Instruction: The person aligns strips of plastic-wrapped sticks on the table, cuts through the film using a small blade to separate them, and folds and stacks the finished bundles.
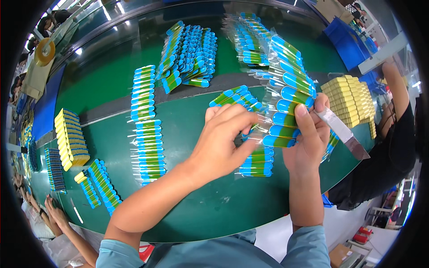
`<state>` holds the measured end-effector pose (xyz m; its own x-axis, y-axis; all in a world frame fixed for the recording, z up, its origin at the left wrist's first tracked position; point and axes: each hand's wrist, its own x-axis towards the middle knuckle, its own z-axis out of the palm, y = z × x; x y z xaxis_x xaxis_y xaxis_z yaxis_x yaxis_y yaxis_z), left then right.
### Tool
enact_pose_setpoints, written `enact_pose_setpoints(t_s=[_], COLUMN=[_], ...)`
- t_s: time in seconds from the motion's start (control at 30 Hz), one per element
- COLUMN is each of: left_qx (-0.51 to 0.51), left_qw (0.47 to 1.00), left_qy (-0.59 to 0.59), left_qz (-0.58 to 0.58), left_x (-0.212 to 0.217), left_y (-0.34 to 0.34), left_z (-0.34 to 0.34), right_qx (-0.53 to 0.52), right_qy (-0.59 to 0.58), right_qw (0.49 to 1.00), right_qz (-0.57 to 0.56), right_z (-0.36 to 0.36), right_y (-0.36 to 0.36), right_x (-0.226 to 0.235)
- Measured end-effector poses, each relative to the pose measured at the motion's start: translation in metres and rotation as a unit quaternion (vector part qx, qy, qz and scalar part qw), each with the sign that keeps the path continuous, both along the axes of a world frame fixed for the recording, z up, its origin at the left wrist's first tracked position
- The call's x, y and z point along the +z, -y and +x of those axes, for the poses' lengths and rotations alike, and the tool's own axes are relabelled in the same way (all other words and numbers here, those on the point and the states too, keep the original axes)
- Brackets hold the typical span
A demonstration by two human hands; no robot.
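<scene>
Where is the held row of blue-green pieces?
Head view, right of centre: the row is gripped by the right hand, left hand near its lower left.

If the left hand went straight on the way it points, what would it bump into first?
Most likely the strip of blue-and-green packets in the right hand; the left hand seems at its clear film edge, though depth is unclear.

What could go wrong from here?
1. The flat, pointed blade sticks out from the right hand on the side of the person in black; a turn of the wrist might nick someone.
2. The film-wrapped blue-green strip is held up off the table; its overlapping pieces could sag or slip.
3. The left hand's fingers are at the thin clear film, which might tear if tugged.
</scene>
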<state>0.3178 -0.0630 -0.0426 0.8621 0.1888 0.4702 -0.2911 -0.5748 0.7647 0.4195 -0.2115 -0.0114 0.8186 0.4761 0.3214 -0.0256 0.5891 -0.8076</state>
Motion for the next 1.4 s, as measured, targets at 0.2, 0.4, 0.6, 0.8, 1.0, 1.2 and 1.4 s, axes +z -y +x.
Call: enact_pose_setpoints(t_s=[0.2, 0.4, 0.6, 0.8, 1.0, 1.2, 1.4], left_qx=[-0.036, -0.067, -0.094, -0.130, -0.157, -0.139, -0.177], left_qw=[0.998, 0.996, 0.994, 0.981, 0.965, 0.975, 0.978], left_qy=[-0.042, -0.031, -0.037, -0.139, -0.176, -0.152, -0.107], left_qz=[0.006, 0.044, 0.043, 0.033, -0.112, -0.078, -0.035], left_x=[0.002, 0.001, 0.000, -0.018, -0.014, -0.032, -0.036], left_y=[-0.003, -0.005, -0.006, -0.011, -0.008, -0.009, -0.007], left_z=[-0.001, -0.001, -0.001, -0.007, -0.009, -0.012, -0.007], right_qx=[-0.006, 0.003, 0.058, 0.111, 0.156, 0.256, 0.245], right_qy=[0.015, 0.005, 0.039, 0.085, 0.190, 0.272, 0.283], right_qw=[1.000, 0.998, 0.997, 0.985, 0.945, 0.887, 0.910], right_qz=[-0.020, -0.057, -0.037, -0.097, -0.216, -0.272, -0.180], right_z=[0.001, 0.001, 0.006, 0.006, 0.014, 0.019, 0.025], right_y=[0.002, 0.003, -0.002, -0.019, -0.031, -0.056, -0.086], right_x=[0.002, 0.007, 0.005, 0.006, 0.010, 0.031, 0.055])
